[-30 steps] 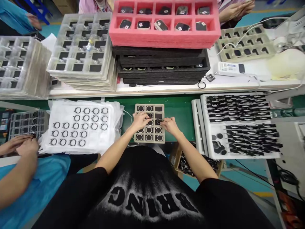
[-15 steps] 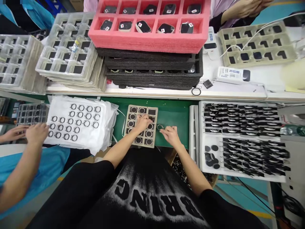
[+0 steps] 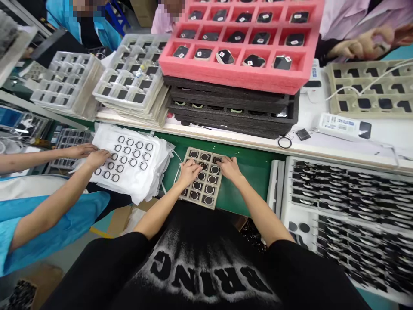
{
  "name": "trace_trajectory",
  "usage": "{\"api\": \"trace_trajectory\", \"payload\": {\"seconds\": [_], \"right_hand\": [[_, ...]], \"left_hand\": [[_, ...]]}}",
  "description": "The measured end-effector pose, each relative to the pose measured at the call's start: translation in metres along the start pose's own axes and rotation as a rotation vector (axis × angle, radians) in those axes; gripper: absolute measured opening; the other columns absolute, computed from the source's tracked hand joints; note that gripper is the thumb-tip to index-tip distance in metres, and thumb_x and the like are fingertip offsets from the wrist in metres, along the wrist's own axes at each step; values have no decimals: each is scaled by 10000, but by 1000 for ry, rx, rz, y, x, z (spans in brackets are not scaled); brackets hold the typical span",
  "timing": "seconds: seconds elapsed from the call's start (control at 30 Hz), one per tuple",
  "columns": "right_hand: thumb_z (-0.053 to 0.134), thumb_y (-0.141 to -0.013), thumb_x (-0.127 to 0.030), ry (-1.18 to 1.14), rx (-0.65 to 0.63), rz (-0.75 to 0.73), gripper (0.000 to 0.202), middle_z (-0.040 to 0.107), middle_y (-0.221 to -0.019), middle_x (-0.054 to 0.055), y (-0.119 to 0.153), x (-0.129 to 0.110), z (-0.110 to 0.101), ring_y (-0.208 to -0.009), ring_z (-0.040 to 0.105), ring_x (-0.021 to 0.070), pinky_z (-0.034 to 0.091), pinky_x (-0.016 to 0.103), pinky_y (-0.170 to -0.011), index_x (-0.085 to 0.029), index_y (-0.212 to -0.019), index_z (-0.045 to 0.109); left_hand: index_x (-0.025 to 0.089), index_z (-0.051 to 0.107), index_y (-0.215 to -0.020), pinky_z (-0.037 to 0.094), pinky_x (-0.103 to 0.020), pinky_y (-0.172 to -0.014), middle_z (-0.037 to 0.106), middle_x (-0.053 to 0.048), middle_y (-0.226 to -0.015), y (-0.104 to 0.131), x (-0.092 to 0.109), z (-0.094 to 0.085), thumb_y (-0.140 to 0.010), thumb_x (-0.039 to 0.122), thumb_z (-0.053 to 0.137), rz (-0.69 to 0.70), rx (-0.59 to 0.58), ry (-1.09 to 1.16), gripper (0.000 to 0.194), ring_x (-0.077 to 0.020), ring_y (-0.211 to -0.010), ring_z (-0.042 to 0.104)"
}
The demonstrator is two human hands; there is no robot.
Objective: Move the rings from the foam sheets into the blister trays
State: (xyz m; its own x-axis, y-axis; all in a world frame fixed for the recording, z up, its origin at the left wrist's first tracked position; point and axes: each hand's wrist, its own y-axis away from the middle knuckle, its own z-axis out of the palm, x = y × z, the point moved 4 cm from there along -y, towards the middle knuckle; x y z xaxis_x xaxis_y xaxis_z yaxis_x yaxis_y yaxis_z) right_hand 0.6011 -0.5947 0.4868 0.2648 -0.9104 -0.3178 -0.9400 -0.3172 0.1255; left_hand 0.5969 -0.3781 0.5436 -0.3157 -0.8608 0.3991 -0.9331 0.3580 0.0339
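A beige compartment tray (image 3: 218, 189) lies on the green mat, with dark round pieces ringed in light colour in its compartments. Over the tray's left side is my left hand (image 3: 189, 172), its fingertips pinched together near a compartment; anything between them is too small to name. My right hand (image 3: 229, 168) reaches to the tray's upper right corner compartment, fingers closed around something largely hidden. A ring-edged piece (image 3: 209, 189) sits in the right column below it.
White sheets with rings (image 3: 142, 181) lie left, under a co-worker's hands (image 3: 97, 157). A pink foam tray (image 3: 232, 75) tops black foam behind. Clear tray stacks (image 3: 129, 101) stand back left. A white tray of black parts (image 3: 290, 206) is at right.
My right hand has moved left with the ring, from beside the tray to its upper right compartment. My left hand has shifted toward the tray's left side. The view has turned.
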Motion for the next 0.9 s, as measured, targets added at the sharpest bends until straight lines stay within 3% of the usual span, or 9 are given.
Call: {"api": "trace_trajectory", "payload": {"seconds": [0.13,0.3,0.4,0.5,0.57,0.63,0.7,0.8,0.9], "right_hand": [[423,-1030,-213,64,1,22,431,648,-1202,203,13,0,4,-1099,539,303,277,447,-958,-186,-1394,651],[416,-1021,-224,96,50,93,470,637,-1204,223,14,-34,-6,-1086,561,323,329,472,-936,-167,-1454,589],[399,-1034,-253,-49,136,-45,431,654,-1108,168,1,-88,-43,-1035,580,288,345,453,-938,-204,-1380,652],[395,-1058,-347,-323,356,-209,407,654,-1025,120,-28,-150,-107,-978,593,248,361,434,-960,-215,-1278,711],[456,-1040,-433,-609,494,-213,389,657,-955,91,-58,-182,-148,-904,600,221,413,404,-919,-210,-1185,739],[547,-981,-525,-960,525,-138,389,655,-881,62,-93,-203,-176,-806,593,193,472,365,-817,-193,-1047,738],[642,-892,-607,-1304,459,3,426,624,-771,16,-124,-216,-187,-696,566,159,487,317,-690,-189,-951,701],[776,-750,-633,-1611,377,177,472,557,-661,-47,-151,-227,-188,-596,508,115,441,256,-566,-198,-897,666],[841,-686,-572,-1716,388,241,444,508,-598,-79,-157,-233,-186,-555,461,90,395,228,-515,-202,-857,666]], "left_hand": [[260,797,-992,282,-453,-959,663,-77,-939,51,-38,-43,-1056,463,480,-78,85,-96,382,-225,-959,604],[239,757,-947,261,-485,-979,640,-112,-952,107,-129,-124,-1056,424,423,-427,324,-305,397,-272,-987,576],[241,726,-869,273,-473,-960,628,-105,-931,134,-181,-148,-1038,391,447,-500,310,-393,359,-272,-974,558],[246,712,-822,295,-451,-943,632,-92,-925,154,-213,-147,-1019,364,491,-460,201,-429,318,-259,-978,556],[249,726,-854,315,-444,-936,644,-91,-952,162,-224,-143,-998,362,541,-440,149,-433,261,-258,-989,563],[246,746,-940,339,-444,-933,653,-96,-976,159,-224,-148,-978,370,583,-418,165,-413,208,-257,-974,579],[230,748,-1041,371,-428,-919,660,-99,-977,139,-209,-168,-984,387,585,-340,270,-359,233,-250,-945,601],[204,732,-1116,421,-373,-884,675,-101,-979,75,-157,-222,-1026,416,522,-87,494,-250,311,-237,-952,620],[212,693,-1218,409,-375,-968,687,-115,-1135,-4,-94,-280,-1062,404,451,151,631,-236,346,-242,-1093,605]]}}
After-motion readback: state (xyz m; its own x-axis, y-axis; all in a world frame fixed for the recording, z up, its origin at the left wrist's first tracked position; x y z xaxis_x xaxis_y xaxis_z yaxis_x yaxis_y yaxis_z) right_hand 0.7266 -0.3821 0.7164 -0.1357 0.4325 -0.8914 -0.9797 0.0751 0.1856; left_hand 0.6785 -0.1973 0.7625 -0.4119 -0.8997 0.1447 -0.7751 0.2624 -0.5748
